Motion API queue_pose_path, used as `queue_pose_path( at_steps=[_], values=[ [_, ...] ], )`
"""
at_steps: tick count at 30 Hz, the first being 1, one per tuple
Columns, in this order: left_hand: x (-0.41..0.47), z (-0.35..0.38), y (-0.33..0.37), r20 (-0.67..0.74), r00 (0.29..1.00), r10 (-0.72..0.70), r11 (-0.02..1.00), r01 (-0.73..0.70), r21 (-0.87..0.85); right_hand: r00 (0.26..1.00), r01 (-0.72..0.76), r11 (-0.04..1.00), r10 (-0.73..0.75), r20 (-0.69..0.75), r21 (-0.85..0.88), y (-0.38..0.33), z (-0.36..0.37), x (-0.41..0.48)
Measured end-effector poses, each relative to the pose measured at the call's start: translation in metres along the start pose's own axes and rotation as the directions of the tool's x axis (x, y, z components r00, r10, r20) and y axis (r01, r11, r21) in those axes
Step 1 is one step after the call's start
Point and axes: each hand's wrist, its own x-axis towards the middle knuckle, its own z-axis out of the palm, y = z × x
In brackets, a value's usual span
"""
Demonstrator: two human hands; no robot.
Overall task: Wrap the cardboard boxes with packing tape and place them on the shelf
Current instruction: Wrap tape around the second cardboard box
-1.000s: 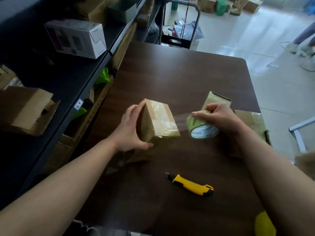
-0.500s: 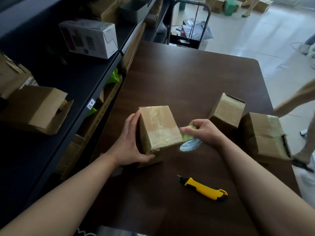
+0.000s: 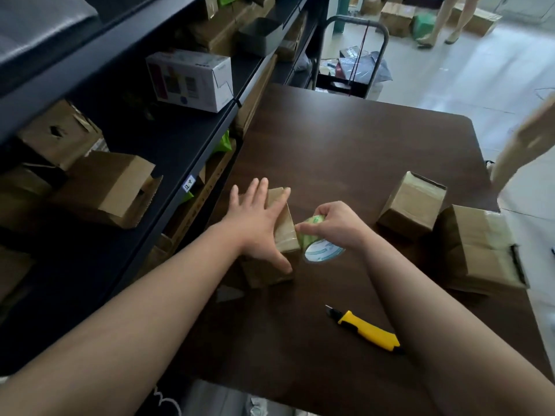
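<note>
Cardboard box [image 3: 286,232] sits on the dark table [image 3: 345,151], toward its 9 o'clock edge, close to the shelf [image 3: 150,136]. My left hand [image 3: 255,223] lies flat on top of it, fingers straight and spread, pointing to 12 o'clock, with the thumb running down the near right side. It presses and grips nothing. My right hand [image 3: 338,226] is curled round the tape roll [image 3: 319,249], fingers over the top of the green roll, thumb side toward the box. The roll is at the box's 3 o'clock and touches its right face, with the open core facing me. Clear tape shines on that right face; I cannot tell if a strip runs from the roll to the box.

The yellow knife [image 3: 371,332] lies on the table at the box's 5 o'clock, apart from both hands, with its blade end pointing to 10 o'clock. A small box [image 3: 411,205] sits at the roll's 2 o'clock, well apart. A bigger taped box [image 3: 477,250] sits just beside it at its 4 o'clock, near the table's right edge; I cannot tell if they touch.

On the shelf, a white carton [image 3: 192,79] is at 11 o'clock from my left hand, and an open brown box [image 3: 108,187] is at 9 o'clock. A cart [image 3: 354,55] stands past the table's far edge at 12 o'clock.
</note>
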Motion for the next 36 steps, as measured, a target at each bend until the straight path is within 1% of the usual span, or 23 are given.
queue_pose_path(
  at_steps=[1,3,4,5,7,9,12,14,15,18,21,24,28,30,33,36],
  values=[
    [0.004,-0.002,0.005,0.005,1.0,-0.006,1.0,0.006,0.02,1.0,0.003,1.0,-0.003,0.002,0.006,0.001,0.003,-0.001],
    [0.009,-0.004,0.011,-0.038,0.999,0.006,0.998,-0.003,0.069,1.0,0.014,1.0,-0.014,0.004,0.02,0.006,0.006,-0.005],
    [0.01,-0.004,0.011,-0.065,0.998,0.015,0.998,-0.011,0.064,1.0,0.014,0.999,-0.014,0.004,0.041,0.009,0.004,-0.007],
    [0.01,-0.005,0.009,-0.091,0.996,0.024,0.999,-0.021,0.024,1.0,0.015,0.996,-0.016,0.005,0.09,0.011,0.0,-0.01],
    [0.008,-0.004,0.0,-0.149,0.988,0.047,0.989,-0.067,-0.132,1.0,0.026,0.97,-0.026,-0.003,0.24,0.015,-0.017,-0.015],
    [0.004,0.0,-0.007,-0.223,0.973,0.054,0.936,-0.127,-0.327,1.0,0.017,0.933,-0.021,0.005,0.36,0.017,-0.037,-0.018],
    [-0.001,0.015,-0.009,-0.288,0.957,0.033,0.83,-0.187,-0.525,0.998,0.004,0.92,-0.028,0.056,0.391,0.023,-0.052,-0.017],
    [-0.004,0.03,-0.011,-0.292,0.956,0.008,0.773,-0.191,-0.605,0.998,-0.015,0.916,-0.011,0.061,0.402,0.032,-0.057,-0.015],
    [-0.006,0.039,-0.015,-0.293,0.956,0.001,0.762,-0.191,-0.619,0.998,-0.022,0.923,0.001,0.056,0.385,0.037,-0.06,-0.014],
    [-0.01,0.06,-0.023,-0.291,0.957,0.014,0.775,-0.195,-0.601,0.998,-0.032,0.969,0.019,0.055,0.244,0.044,-0.063,-0.009],
    [-0.013,0.074,-0.027,-0.293,0.956,0.0,0.784,-0.182,-0.593,0.996,-0.036,0.984,0.021,0.087,0.177,0.047,-0.053,-0.003],
    [-0.015,0.084,-0.033,-0.261,0.965,-0.03,0.788,-0.138,-0.6,0.991,-0.045,0.983,0.023,0.129,0.177,0.047,-0.041,0.001],
    [-0.017,0.098,-0.046,-0.167,0.983,-0.079,0.837,-0.026,-0.547,0.987,-0.04,0.974,0.005,0.16,0.221,0.041,-0.045,0.006],
    [-0.017,0.105,-0.053,-0.145,0.985,-0.096,0.847,0.004,-0.531,0.984,-0.049,0.98,0.015,0.176,0.19,0.041,-0.049,0.007],
    [-0.014,0.108,-0.056,-0.137,0.987,-0.083,0.858,0.001,-0.513,0.986,-0.073,0.989,0.053,0.158,0.125,0.04,-0.044,0.009],
    [-0.011,0.111,-0.057,-0.137,0.989,-0.058,0.879,-0.014,-0.477,0.997,-0.028,0.999,0.026,0.077,0.022,0.038,-0.043,0.016]
  ],
)
